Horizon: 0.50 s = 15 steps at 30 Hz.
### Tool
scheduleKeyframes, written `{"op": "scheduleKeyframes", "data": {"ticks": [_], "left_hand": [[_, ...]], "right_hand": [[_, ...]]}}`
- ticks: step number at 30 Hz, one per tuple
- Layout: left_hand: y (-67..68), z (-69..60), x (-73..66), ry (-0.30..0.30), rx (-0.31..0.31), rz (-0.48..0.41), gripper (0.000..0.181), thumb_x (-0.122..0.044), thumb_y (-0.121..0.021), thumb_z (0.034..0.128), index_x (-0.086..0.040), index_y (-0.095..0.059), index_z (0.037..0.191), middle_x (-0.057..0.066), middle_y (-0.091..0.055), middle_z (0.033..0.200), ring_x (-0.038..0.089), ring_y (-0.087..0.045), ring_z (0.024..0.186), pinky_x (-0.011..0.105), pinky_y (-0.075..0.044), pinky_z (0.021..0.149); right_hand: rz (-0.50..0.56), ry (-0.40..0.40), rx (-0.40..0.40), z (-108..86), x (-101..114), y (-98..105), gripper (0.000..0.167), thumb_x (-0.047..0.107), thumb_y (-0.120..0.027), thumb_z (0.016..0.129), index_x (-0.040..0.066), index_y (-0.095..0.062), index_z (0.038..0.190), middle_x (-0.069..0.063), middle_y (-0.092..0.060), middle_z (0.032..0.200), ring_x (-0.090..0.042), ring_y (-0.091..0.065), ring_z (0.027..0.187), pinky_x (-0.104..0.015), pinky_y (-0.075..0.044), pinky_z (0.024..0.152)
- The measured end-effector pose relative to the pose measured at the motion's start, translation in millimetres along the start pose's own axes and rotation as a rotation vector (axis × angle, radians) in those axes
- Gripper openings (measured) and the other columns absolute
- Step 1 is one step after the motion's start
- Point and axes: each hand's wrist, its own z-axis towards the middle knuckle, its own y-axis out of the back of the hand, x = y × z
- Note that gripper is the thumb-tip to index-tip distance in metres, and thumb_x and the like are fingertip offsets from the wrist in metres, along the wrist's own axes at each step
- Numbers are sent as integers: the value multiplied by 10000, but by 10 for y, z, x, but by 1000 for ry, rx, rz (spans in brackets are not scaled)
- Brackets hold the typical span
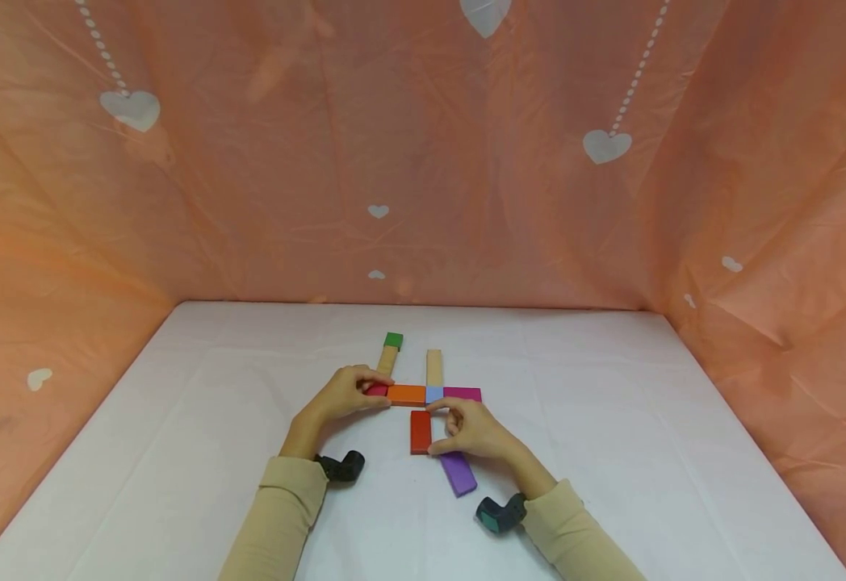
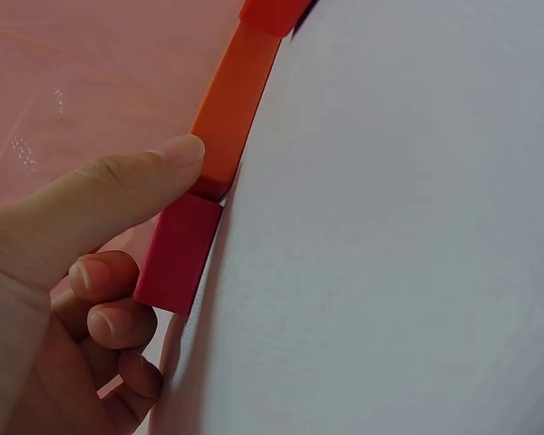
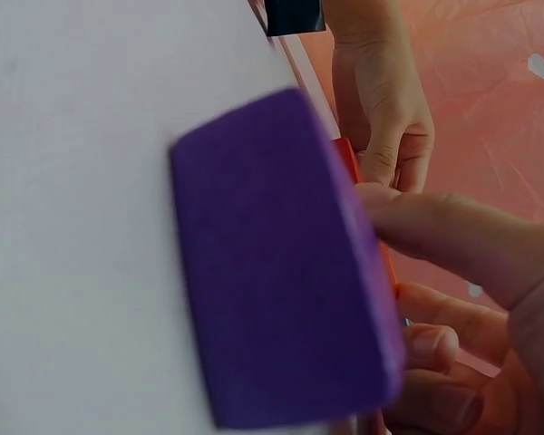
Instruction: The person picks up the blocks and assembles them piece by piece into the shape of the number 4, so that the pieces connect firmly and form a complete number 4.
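Observation:
My left hand (image 1: pixel 343 394) pinches the left end of an orange block (image 1: pixel 406 394). In the left wrist view its thumb lies on that end, beside a crimson block (image 2: pixel 177 254). My right hand (image 1: pixel 477 428) holds a red block (image 1: pixel 420 432) by its right side, index finger near the far end and thumb near the close end. That block lies just in front of the orange one. A purple block (image 1: pixel 458 474) slants below the right thumb and fills much of the right wrist view. Right of the orange block, a light blue block (image 1: pixel 433 394) meets a magenta block (image 1: pixel 462 394).
Behind the row, two plain wooden blocks extend away, one (image 1: pixel 388 360) topped at its far end by a green block (image 1: pixel 394 341), the other (image 1: pixel 433 367) behind the light blue block. A white cloth covers the table (image 1: pixel 597 452). Orange curtains (image 1: pixel 423 161) surround its back and sides.

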Motion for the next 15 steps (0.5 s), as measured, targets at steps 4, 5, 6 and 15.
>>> {"op": "scheduleKeyframes", "data": {"ticks": [4,5,6,15], "left_hand": [[0,-4,-6,-3,-3,7,293,-158,-782,794,-57,-734,1064,150,-669,1023,165,-481,859,211,-398,748],[-1,-4,-6,-4,-5,8,292,-156,-782,793,-57,-734,1064,149,-669,1020,165,-479,857,209,-395,746],[-1,-4,-6,-4,-5,9,291,-153,-781,794,-56,-734,1065,149,-668,1018,166,-477,855,209,-393,742],[-13,14,13,6,3,9,295,-155,-782,794,-56,-732,1068,134,-645,979,162,-455,841,207,-365,707]], "right_hand": [[-2,8,1,-11,7,20,535,153,-817,747,5,-605,1215,41,-390,606,-62,-384,565,-177,-331,587],[-3,8,1,-12,4,24,532,153,-817,746,5,-606,1211,41,-390,605,-63,-383,563,-177,-330,585],[-3,6,1,-14,1,28,530,152,-817,745,4,-606,1208,40,-390,604,-63,-384,563,-178,-330,584],[-22,-10,-4,-29,-15,81,530,147,-829,730,7,-612,1193,48,-397,612,-59,-392,575,-176,-342,592]]}}
